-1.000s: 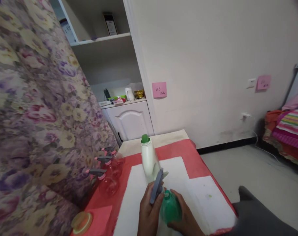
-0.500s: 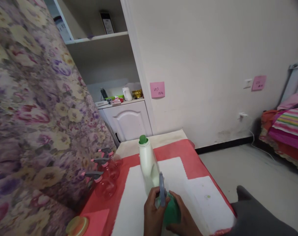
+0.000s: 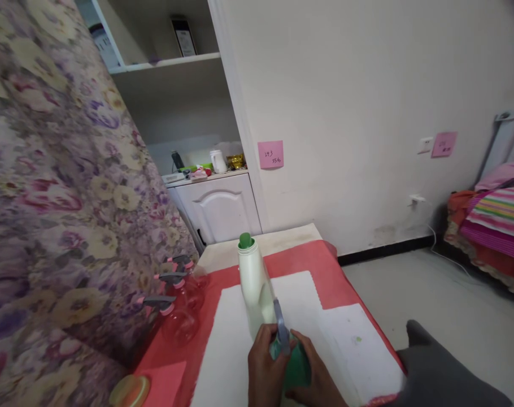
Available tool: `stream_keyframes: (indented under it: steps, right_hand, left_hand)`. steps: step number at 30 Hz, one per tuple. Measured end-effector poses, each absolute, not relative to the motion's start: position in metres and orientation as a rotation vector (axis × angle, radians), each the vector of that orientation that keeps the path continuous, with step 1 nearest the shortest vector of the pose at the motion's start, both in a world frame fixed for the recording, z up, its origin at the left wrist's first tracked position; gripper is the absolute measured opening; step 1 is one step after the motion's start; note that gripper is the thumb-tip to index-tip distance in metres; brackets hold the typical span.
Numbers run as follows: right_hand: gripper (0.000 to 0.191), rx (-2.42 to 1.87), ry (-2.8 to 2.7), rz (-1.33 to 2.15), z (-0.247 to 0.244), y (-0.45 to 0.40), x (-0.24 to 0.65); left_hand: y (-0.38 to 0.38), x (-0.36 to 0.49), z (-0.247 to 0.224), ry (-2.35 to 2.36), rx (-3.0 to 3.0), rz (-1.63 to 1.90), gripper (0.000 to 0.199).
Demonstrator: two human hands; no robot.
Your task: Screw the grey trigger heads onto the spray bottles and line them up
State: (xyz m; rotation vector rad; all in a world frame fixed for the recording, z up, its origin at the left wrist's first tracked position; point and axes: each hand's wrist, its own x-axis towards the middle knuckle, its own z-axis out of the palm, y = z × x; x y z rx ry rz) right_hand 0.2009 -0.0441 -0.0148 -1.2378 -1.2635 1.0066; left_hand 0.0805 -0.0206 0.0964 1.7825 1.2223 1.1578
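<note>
My left hand [image 3: 265,364] is closed round the neck of a spray bottle, its fingers pinching the grey spray head [image 3: 282,328]. Wrapped round the body of that green spray bottle [image 3: 296,364] is my right hand [image 3: 320,376]. Just behind them a pale green jug [image 3: 253,277] stands upright, a green piece [image 3: 245,240] showing at its threaded mouth. Several clear pink spray bottles [image 3: 181,322] with grey trigger heads stand in a row on the left. The lower part of the bottle in my hands is partly hidden by my fingers.
White sheets [image 3: 223,350] lie over a red cloth [image 3: 295,257] on the table. A round yellowish lid or jar [image 3: 130,391] sits at the front left, beside a floral curtain [image 3: 70,237]. Behind are a white cabinet [image 3: 218,209] and a wall.
The grey spray head has turned and leans a little differently between my left fingers. My right hand stays round the bottle. The view has shifted slightly.
</note>
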Motion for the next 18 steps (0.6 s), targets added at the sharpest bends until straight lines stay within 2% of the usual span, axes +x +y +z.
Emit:
stream_keyframes:
  steps: [9,18]
  right_hand:
    - [0.096,-1.232,-1.256,1.015,-0.011,-0.044,0.200]
    - [0.096,-1.302,-1.251,1.052,0.000,-0.046,0.200]
  left_hand:
    - [-0.020,0.073,0.095,1.242,1.879,1.094,0.015]
    - [-0.013,0.076,0.089,1.207,1.731,1.101,0.014]
